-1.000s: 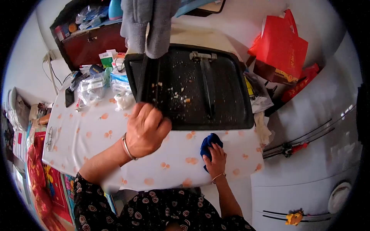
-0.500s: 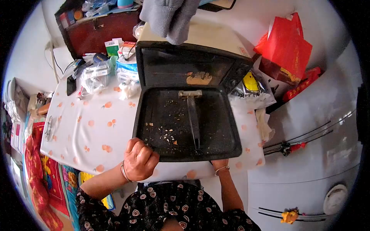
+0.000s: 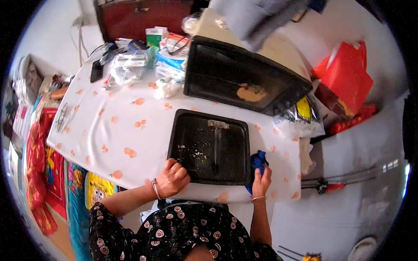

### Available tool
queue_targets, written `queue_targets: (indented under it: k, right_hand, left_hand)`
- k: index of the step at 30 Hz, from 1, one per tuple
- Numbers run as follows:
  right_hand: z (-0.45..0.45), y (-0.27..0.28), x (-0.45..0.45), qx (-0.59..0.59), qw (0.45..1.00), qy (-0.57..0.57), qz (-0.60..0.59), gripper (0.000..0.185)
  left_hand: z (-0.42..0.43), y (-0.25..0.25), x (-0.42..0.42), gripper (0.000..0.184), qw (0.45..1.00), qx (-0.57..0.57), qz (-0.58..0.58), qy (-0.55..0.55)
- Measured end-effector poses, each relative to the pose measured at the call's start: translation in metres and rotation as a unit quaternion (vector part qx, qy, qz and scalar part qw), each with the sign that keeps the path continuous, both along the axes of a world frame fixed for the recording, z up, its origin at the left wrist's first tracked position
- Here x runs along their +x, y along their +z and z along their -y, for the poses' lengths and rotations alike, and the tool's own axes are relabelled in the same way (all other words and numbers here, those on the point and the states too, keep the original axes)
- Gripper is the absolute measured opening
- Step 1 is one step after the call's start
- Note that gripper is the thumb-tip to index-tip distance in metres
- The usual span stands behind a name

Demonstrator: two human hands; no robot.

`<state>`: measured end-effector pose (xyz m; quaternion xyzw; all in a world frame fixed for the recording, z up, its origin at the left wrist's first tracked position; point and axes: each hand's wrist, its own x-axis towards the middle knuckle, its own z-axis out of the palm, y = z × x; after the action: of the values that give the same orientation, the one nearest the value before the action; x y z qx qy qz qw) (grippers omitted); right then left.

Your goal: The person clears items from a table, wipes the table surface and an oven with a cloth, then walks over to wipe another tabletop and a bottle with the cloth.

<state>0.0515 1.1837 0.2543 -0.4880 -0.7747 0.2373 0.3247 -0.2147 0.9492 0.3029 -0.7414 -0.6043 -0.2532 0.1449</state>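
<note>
A black baking tray rests on the tablecloth, with pale crumbs scattered in it. Inside it lies a long dark-handled tool with a pale block-like head at the far end. My left hand is closed on the tray's near left corner, fingers curled over the rim. Beside the tray's right edge, my right hand grips a crumpled blue cloth; part of the cloth hangs below the hand near the tray's near right corner.
Behind the tray stands a cream box-shaped appliance with a dark front, grey fabric on top. Plastic bags and a phone lie at the back left. Glasses sit near the left edge. A red bag is at right.
The tray has come away from the appliance and now sits lower on the table. My right hand has emerged from beneath the tray to its right side, with the blue cloth now visible.
</note>
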Motion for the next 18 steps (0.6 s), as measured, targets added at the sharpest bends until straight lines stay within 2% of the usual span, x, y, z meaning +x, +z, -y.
queue_targets:
  k: [2, 5, 6, 7, 10, 12, 13, 15, 16, 18]
  right_hand:
    - [0.0, 0.002, 0.003, -0.032, 0.999, -0.016, -0.039, 0.038]
    - [-0.007, -0.011, 0.012, -0.032, 0.999, -0.006, -0.041, 0.04]
    - [-0.007, -0.01, 0.011, -0.031, 0.999, -0.004, -0.043, 0.039]
    - [-0.006, -0.009, 0.01, -0.031, 0.998, -0.003, -0.046, 0.039]
    - [-0.007, -0.008, 0.011, -0.018, 1.0, 0.007, -0.017, 0.039]
    - [-0.003, -0.003, 0.006, -0.022, 1.0, -0.005, -0.014, 0.04]
    - [-0.003, -0.004, 0.008, -0.033, 0.999, -0.007, -0.014, 0.04]
    - [-0.006, -0.006, 0.009, -0.044, 0.999, -0.013, -0.017, 0.042]
    - [-0.007, -0.009, 0.012, -0.046, 0.999, -0.017, -0.018, 0.043]
    - [-0.008, -0.01, 0.012, -0.053, 0.998, -0.022, -0.034, 0.044]
  left_hand:
    - [0.001, -0.014, 0.003, 0.015, 1.0, 0.0, 0.006, 0.008]
    - [0.003, -0.016, 0.006, 0.017, 0.995, -0.065, 0.052, 0.047]
    - [0.002, -0.011, 0.007, 0.019, 0.992, -0.08, 0.068, 0.065]
    - [0.004, 0.004, 0.007, 0.033, 0.981, -0.145, 0.119, 0.049]
    - [-0.015, 0.037, -0.015, 0.043, 0.974, -0.147, 0.173, -0.01]
    - [-0.046, 0.068, -0.057, 0.03, 0.975, 0.044, 0.216, 0.033]
    - [-0.061, 0.091, -0.08, 0.03, 0.955, 0.088, 0.273, 0.068]
    - [-0.097, 0.135, -0.133, 0.032, 0.934, 0.205, 0.256, 0.142]
    - [-0.121, 0.151, -0.161, 0.035, 0.93, 0.277, 0.213, 0.116]
    - [-0.171, 0.179, -0.193, 0.044, 0.933, 0.239, 0.217, 0.158]
